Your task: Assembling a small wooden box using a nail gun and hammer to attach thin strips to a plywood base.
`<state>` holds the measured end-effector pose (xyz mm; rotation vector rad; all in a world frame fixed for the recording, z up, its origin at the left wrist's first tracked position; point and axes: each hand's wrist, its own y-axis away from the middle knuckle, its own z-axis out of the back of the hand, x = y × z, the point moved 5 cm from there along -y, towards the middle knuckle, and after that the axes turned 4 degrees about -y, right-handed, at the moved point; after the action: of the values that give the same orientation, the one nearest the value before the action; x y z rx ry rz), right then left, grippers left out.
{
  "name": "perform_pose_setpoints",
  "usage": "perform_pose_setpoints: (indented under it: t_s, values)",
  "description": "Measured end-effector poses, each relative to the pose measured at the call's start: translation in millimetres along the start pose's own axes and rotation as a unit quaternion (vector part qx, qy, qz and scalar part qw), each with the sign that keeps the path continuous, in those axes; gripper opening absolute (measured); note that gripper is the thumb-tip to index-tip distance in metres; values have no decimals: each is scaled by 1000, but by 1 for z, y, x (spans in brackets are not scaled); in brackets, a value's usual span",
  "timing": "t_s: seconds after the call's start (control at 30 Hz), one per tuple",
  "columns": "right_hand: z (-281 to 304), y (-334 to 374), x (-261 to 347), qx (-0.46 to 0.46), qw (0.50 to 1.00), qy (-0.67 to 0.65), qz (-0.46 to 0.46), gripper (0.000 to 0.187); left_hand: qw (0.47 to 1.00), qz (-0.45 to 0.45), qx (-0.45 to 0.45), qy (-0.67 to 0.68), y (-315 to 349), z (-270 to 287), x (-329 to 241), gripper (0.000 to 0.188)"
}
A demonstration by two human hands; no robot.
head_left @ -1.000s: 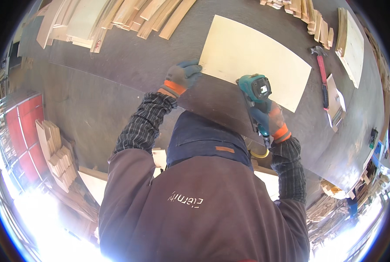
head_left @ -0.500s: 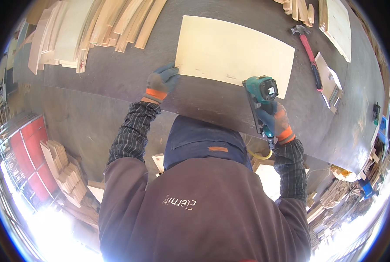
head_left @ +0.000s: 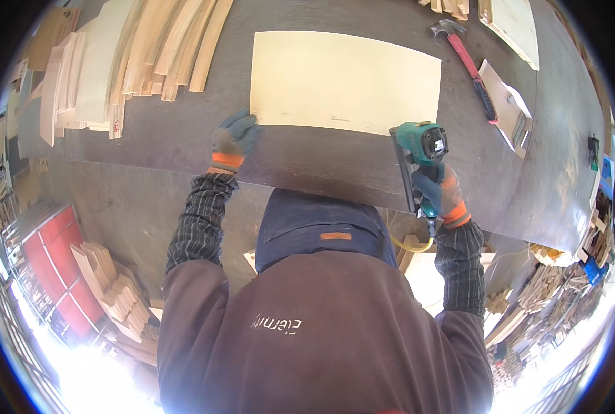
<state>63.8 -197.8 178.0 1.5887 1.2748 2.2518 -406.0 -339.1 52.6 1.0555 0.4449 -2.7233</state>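
Note:
A pale, thin rectangular board (head_left: 345,79) lies on the dark worktop. My left hand (head_left: 236,138), in a grey-blue glove with an orange cuff, grips its near left corner, fingers pressed together at the edge. In my right hand (head_left: 442,190), gloved the same way, is a teal and black nail gun (head_left: 421,141) with its head at the board's near right corner. The gun hides that corner, and whether its nose touches the board cannot be made out. A yellow air hose (head_left: 412,245) runs from its handle.
Wooden strips (head_left: 176,48) lie in a row at the far left. A hammer (head_left: 467,62) with a red and black handle rests right of the board, beside a small board piece (head_left: 504,103). Pale panels (head_left: 514,27) stand at the far right. Stacked wood (head_left: 111,290) sits lower left.
The nail gun has moved right along the board's near edge, toward the corner. My left hand stays at the left corner. The whole view has turned slightly.

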Motion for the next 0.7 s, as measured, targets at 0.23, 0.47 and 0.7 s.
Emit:
perform_pose_setpoints:
  t_s: [0.23,0.47,0.7]
  values:
    - [10,2,-7,-14,1000,-16,-9,18,1000,2,7,11,0,-1,-1,23]
    - [35,21,-13,-32,997,-73,6,26,1000,12,10,16,0,-1,-3,24]
    - [43,16,-30,-33,994,-100,-5,33,999,17,14,41,-3,-5,-6,25]
